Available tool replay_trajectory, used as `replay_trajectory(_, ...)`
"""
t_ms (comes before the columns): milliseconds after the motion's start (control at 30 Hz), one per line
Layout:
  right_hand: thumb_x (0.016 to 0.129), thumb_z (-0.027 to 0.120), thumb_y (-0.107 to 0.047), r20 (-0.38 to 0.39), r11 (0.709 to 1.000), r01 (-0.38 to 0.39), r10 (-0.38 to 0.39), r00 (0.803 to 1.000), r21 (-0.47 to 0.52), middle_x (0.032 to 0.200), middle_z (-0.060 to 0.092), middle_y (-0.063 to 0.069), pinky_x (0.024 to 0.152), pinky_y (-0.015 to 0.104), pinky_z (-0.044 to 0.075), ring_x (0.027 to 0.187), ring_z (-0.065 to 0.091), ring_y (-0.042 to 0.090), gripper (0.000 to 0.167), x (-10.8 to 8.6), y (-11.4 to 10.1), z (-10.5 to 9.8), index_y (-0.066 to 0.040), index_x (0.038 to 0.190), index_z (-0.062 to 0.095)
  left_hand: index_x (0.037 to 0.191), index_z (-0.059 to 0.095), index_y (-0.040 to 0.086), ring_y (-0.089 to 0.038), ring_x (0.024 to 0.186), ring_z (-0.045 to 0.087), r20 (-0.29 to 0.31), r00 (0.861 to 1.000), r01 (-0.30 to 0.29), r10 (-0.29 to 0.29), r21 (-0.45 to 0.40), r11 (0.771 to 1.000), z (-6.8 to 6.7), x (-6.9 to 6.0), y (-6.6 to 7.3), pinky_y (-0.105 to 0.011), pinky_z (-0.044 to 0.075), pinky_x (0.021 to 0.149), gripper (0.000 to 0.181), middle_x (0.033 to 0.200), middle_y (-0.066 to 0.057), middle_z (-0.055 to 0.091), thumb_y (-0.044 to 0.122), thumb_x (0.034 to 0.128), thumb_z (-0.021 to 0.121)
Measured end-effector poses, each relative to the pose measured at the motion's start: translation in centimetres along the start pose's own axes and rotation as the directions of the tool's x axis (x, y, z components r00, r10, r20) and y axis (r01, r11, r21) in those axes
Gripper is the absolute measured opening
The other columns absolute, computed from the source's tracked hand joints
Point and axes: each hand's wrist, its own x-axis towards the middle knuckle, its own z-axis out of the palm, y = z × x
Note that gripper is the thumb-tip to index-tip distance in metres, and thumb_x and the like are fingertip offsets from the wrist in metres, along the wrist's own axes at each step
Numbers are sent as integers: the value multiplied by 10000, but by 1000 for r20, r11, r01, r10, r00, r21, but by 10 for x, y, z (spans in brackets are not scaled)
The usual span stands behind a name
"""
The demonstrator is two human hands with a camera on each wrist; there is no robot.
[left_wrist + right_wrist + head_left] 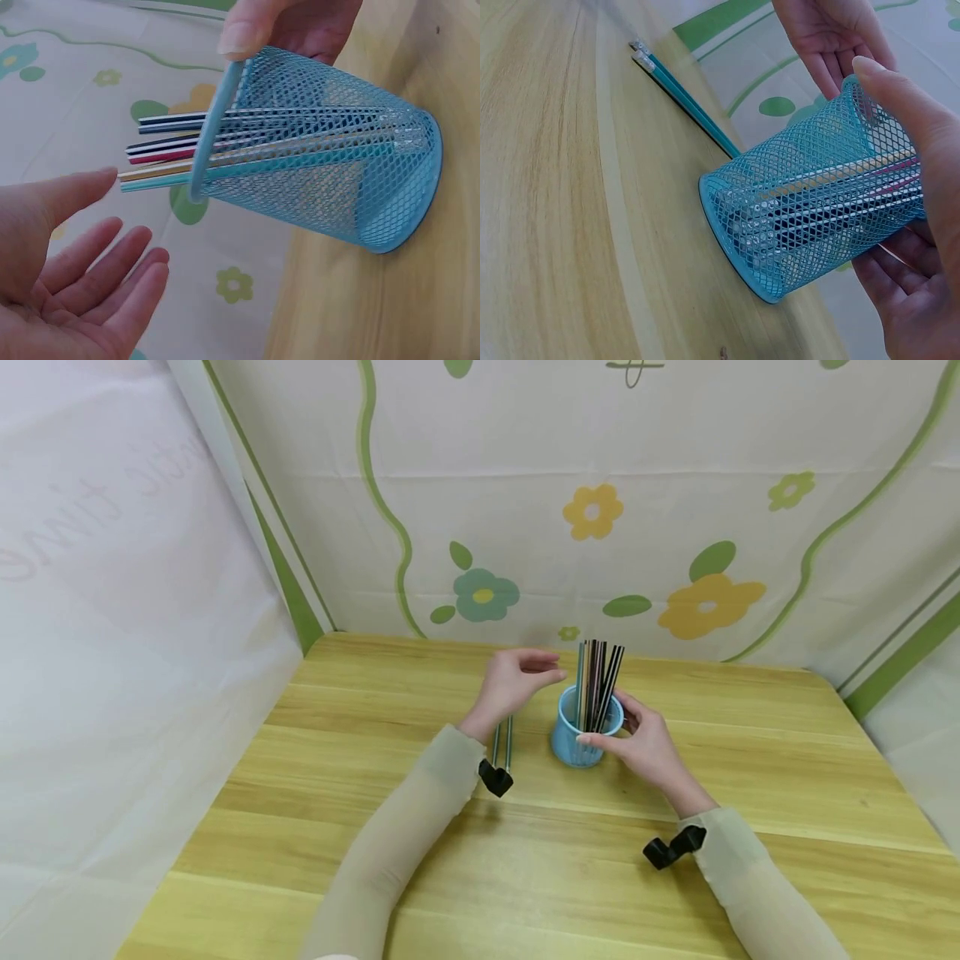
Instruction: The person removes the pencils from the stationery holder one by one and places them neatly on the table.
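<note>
A light-blue wire-mesh pencil cup [567, 747] stands upright on the table, and my right hand [647, 748] grips it from the right, thumb at the near rim. Inside is a bunch of pencils [161, 154] in teal, tan, red and dark colours; clear ends show through the mesh at the bottom in the right wrist view. My left hand [514, 682] hovers just left of the pencil tops, thumb and fingers apart, holding nothing. Two teal pencils [686, 101] lie side by side on the table left of the cup, partly hidden by my left wrist in the head view.
The wooden table [480, 877] ends at the back against a white cloth [487, 510] printed with flowers and leaves. More white cloth [112, 652] hangs at the left. Black wrist mounts [495, 778] sit on both sleeves.
</note>
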Motion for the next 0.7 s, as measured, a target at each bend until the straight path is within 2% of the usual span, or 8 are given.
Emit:
replay_trajectory(167,831,880,-330,-7,1000,7,-7,1000,-1,1544,423,177,1096,423,407,1356,481,312,978,0,0,0,-14,1573,326,1180,759,114,-74,939,684,11,1000,-20,20,-28,999,13,3,-5,-244,565,822,317,1057,54,747,244,898,824)
replay_trajectory(333,837,875,-323,-4,1000,17,-17,1000,0,1531,445,168,1089,402,418,1341,499,306,946,-1,-2,0,-38,1571,350,1188,754,84,-66,936,683,54,999,5,-4,-18,1000,22,3,-10,-224,561,818,309,1073,34,748,206,909,811)
replay_trajectory(533,839,875,-307,-2,1000,17,-17,1000,11,1521,460,156,1079,347,430,1330,509,288,927,-1,-2,0,-42,1566,364,1195,759,101,-41,921,679,94,995,26,-27,6,1000,27,3,-16,-215,557,815,319,1066,41,751,225,907,812)
replay_trajectory(700,835,878,-315,-2,1000,6,-6,1000,14,1517,465,149,1078,353,435,1323,513,277,935,-1,-1,0,-47,1567,364,1187,770,127,-35,928,669,113,993,30,-35,44,999,30,2,-19,-223,550,823,323,1054,80,745,274,903,817)
